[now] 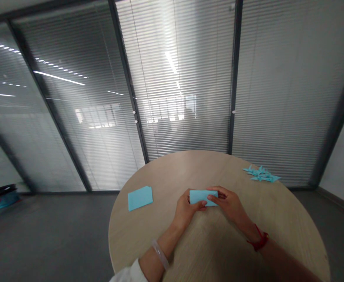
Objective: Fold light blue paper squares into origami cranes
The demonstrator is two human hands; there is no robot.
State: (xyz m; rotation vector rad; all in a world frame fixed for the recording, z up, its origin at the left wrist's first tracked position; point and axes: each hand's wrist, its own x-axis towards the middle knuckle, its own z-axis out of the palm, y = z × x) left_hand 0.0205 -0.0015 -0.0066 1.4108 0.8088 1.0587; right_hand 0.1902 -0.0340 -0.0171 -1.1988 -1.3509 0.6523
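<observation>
A light-blue piece of folded paper (199,196) is held between my two hands above the middle of the round table. My left hand (186,209) grips its left end and lower edge, thumb on the front and fingers mostly behind. Round the right end, my right hand (229,203) is closed with its thumb on the face of the paper; some fingertips are hidden behind it. Left of my hands lies a stack of blue paper sheets (140,198). Several small folded blue paper pieces with pointed ends (261,173) are piled near the table's right back edge.
The round wooden table (189,168) has its far edge close to a glass partition with blinds (177,129). Dark floor (72,231) surrounds it. At the far left, red and blue bins or bags (6,199) stand on the floor, partly cut off.
</observation>
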